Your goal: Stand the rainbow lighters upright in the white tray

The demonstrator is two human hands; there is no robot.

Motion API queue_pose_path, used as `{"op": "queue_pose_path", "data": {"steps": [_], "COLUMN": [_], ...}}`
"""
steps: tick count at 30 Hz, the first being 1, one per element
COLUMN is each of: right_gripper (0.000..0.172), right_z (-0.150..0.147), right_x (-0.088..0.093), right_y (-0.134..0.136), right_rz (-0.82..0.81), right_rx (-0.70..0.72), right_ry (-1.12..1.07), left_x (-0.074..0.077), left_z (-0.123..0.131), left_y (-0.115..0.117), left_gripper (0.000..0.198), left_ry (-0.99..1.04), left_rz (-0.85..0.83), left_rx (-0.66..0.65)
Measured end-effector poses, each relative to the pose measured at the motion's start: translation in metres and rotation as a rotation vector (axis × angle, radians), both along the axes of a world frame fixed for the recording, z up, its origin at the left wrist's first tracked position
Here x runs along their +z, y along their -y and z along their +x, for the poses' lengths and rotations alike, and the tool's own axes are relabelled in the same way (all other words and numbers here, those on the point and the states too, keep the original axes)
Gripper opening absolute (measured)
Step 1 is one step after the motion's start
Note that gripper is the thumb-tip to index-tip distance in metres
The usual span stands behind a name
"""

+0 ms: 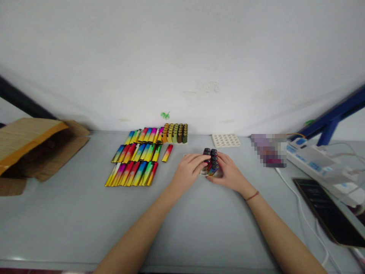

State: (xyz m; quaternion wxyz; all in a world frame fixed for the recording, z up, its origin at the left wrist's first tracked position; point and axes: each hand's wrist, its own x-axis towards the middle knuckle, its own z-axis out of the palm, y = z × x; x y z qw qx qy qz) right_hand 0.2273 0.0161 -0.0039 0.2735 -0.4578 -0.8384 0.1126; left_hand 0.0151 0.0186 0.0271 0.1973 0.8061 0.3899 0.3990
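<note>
In the middle of the table, several lighters [213,161] with black tops stand upright in two rows between my hands. Under them, a bit of a white holder [203,174] shows. My left hand [189,167] reaches in from the left, its fingers closed on the lighters' near-left side. From the right, my right hand [229,173] is wrapped round the other row, thumb in front and fingers behind. My fingers hide part of the bunch. To the left, rows of shiny multicoloured lighters [132,173] lie flat, with a single red-yellow one [167,153] beside them.
Against the wall stand a filled block of upright lighters [175,133] and a white perforated tray [226,140]. An open cardboard box [37,140] is at left. At right are a blurred-out item [268,150], a power strip [316,163], a phone [327,211] and cables.
</note>
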Motion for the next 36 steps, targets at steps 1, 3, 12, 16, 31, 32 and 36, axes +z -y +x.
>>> {"op": "queue_pose_path", "data": {"steps": [1, 3, 12, 16, 31, 32, 36], "right_gripper": [0.074, 0.075, 0.074, 0.074, 0.070, 0.069, 0.069], "right_z": [0.000, 0.000, 0.000, -0.001, -0.002, -0.002, -0.002], "right_x": [0.000, -0.001, 0.000, 0.002, 0.005, 0.004, 0.003], "right_y": [0.000, 0.000, 0.000, 0.001, 0.000, 0.000, 0.000], "right_rz": [0.002, 0.006, -0.001, -0.013, -0.002, -0.003, -0.008], "right_rx": [-0.002, -0.003, -0.005, -0.003, -0.006, -0.007, -0.014], "right_ry": [0.001, 0.005, 0.021, 0.008, 0.013, 0.017, 0.024], "left_x": [0.000, 0.000, -0.002, -0.001, 0.010, 0.011, 0.010], "left_z": [0.000, 0.001, 0.001, 0.000, -0.026, -0.032, -0.055], "left_y": [0.000, 0.001, 0.001, -0.001, -0.010, -0.013, -0.022], "left_gripper": [0.028, 0.028, 0.018, 0.019, 0.036, 0.038, 0.043], "left_ry": [-0.009, -0.017, 0.047, -0.023, -0.265, -0.324, -0.612], "left_rz": [-0.001, -0.002, -0.067, -0.020, 0.118, 0.089, -0.001], "left_rx": [-0.004, -0.006, 0.034, 0.038, 0.300, 0.385, 0.734]}}
